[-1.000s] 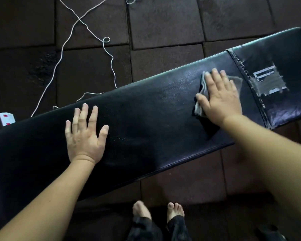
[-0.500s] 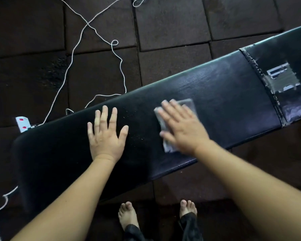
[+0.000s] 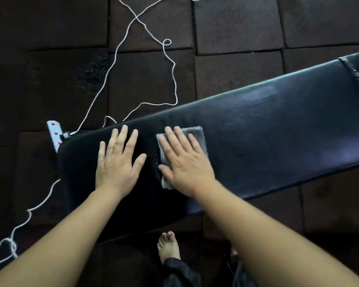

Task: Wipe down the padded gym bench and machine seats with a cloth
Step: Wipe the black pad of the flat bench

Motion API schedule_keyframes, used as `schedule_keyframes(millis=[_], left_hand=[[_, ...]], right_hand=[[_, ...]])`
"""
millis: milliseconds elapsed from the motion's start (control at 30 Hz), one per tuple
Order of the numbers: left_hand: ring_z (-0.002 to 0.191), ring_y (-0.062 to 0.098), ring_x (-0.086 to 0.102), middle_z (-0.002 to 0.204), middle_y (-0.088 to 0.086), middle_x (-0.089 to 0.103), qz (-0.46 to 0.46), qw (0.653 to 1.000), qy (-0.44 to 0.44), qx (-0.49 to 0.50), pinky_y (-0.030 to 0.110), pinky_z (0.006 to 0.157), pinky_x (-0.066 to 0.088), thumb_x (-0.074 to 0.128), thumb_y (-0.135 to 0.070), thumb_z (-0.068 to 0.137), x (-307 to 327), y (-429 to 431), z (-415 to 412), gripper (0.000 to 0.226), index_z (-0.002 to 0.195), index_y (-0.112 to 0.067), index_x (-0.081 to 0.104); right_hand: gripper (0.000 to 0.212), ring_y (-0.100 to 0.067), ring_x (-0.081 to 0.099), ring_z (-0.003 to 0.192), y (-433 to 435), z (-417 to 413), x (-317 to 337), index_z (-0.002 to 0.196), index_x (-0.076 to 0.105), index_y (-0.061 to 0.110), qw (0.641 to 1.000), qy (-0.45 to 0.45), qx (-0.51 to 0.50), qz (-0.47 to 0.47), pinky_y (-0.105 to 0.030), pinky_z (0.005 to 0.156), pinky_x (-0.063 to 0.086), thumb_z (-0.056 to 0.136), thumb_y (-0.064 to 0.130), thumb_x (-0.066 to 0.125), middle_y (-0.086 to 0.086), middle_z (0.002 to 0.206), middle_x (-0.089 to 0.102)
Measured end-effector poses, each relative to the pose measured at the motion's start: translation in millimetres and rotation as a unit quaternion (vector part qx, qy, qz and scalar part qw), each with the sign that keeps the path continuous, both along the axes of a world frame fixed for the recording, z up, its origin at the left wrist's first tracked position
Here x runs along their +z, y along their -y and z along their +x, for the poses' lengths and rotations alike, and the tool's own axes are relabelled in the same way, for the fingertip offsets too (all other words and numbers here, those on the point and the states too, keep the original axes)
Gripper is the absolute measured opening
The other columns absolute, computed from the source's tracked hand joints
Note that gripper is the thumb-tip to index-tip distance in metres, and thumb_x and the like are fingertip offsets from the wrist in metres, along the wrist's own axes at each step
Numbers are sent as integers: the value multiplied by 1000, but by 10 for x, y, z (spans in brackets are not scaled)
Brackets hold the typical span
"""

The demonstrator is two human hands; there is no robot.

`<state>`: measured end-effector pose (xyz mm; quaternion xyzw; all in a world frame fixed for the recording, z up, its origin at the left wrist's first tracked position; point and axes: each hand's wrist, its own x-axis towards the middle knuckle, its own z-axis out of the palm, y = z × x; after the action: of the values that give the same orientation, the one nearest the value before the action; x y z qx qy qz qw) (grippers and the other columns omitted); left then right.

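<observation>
Black trouser cuffs and a bare foot (image 3: 168, 245) sit nearest, at the bottom edge, on the dark floor tiles (image 3: 236, 23). Above them, two forearms reach onto the padded bench (image 3: 267, 141). The left hand (image 3: 117, 162) lies flat on the vinyl near the bench's left end, fingers straight and spread, holding nothing. The right hand (image 3: 184, 164), just beside it, presses down with straight fingers on a folded grey cloth (image 3: 197, 135), which lies flat on the pad and shows past the fingertips and thumb. To the right of the cloth the vinyl carries a pale, streaky sheen, which suggests that stretch has been wiped. The short left end, under and around the left hand, looks like what remains of this pad. No machine seats are in view, so that part of the task is probably still to do. Beyond the bench a white power strip (image 3: 54, 133) pokes out at its corner, and a white cord (image 3: 112, 65) trails across the floor. The bench's right end past the frayed seam (image 3: 354, 79) is cut off, its frame is hidden, and the dim light hides any dirt.
</observation>
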<state>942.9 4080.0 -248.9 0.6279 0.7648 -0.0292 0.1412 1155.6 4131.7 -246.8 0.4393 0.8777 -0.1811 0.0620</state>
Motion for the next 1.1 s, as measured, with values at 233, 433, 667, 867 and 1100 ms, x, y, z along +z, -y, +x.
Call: schedule_keyframes(millis=[233, 433, 667, 867, 1100], left_hand=[[161, 17, -2, 175, -5, 4, 21, 1000, 5, 9, 52, 129, 0, 24, -61, 102, -101, 271, -412, 72, 166, -30, 19], [162, 19, 3, 175, -5, 6, 50, 999, -2, 0, 55, 129, 5, 28, -60, 101, -214, 351, -449, 71, 165, -30, 21], [161, 21, 5, 175, -3, 9, 74, 997, -1, -1, 56, 128, 6, 30, -58, 101, -246, 368, -428, 71, 165, -29, 24], [161, 20, 2, 175, -4, 6, 69, 998, -4, 1, 54, 129, 4, 27, -60, 101, -254, 355, -419, 71, 165, -31, 20], [161, 23, 7, 175, -2, 10, 79, 997, -15, -2, 56, 128, 7, 30, -58, 101, -251, 372, -393, 71, 165, -29, 23]], right_hand=[[77, -21, 0, 160, -961, 842, -13, 165, 14, 29, 982, 46, -178, 36, -47, 129, 4, 98, 63, 31, 1, 174, 6], [77, -25, -5, 160, -748, -378, -5, 166, 11, 22, 970, 37, -236, 36, -48, 128, -1, 101, 59, 33, -4, 174, 2], [79, -22, 8, 159, -481, -209, -56, 164, 20, 27, 999, 0, -37, 37, -49, 128, 11, 95, 63, 37, 0, 172, 15], [75, -23, -5, 160, -926, 384, -3, 166, 9, 22, 946, 70, -314, 49, -49, 129, 2, 103, 58, 30, -4, 174, 0], [79, -23, 0, 160, 427, -334, -34, 166, 12, 22, 999, 14, -21, 43, -46, 129, 8, 100, 59, 38, -2, 174, 4]])
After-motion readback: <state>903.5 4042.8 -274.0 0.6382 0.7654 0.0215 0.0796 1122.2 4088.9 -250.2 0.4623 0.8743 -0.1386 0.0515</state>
